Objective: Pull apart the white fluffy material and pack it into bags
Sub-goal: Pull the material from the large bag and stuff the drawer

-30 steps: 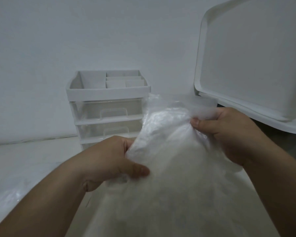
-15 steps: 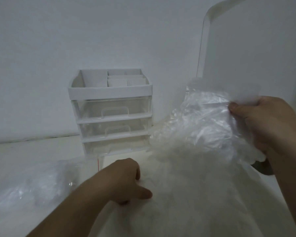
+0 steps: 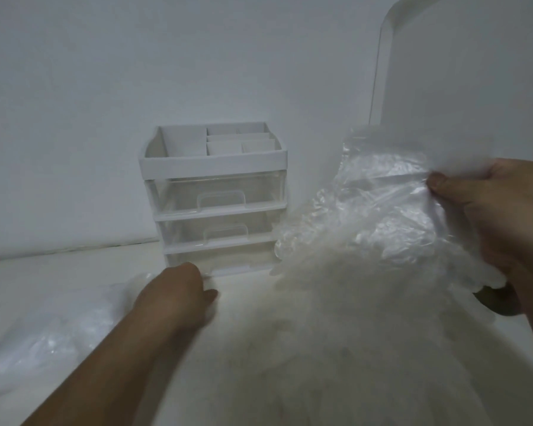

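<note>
The right hand [image 3: 490, 216] pinches the top edge of the bag [image 3: 366, 210], held up, with fluff [image 3: 336, 348] bulking in its lower part on the table [image 3: 28, 272]. The left hand [image 3: 179, 290] sits low beside the fluff, before the drawers [image 3: 213, 195] — blurred, so I cannot tell its grip.

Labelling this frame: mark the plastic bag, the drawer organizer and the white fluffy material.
plastic bag [image 3: 382, 210], head view, crinkled upper film
drawer organizer [image 3: 213, 170], head view, white top rim
white fluffy material [image 3: 336, 333], head view, mound's middle
</note>
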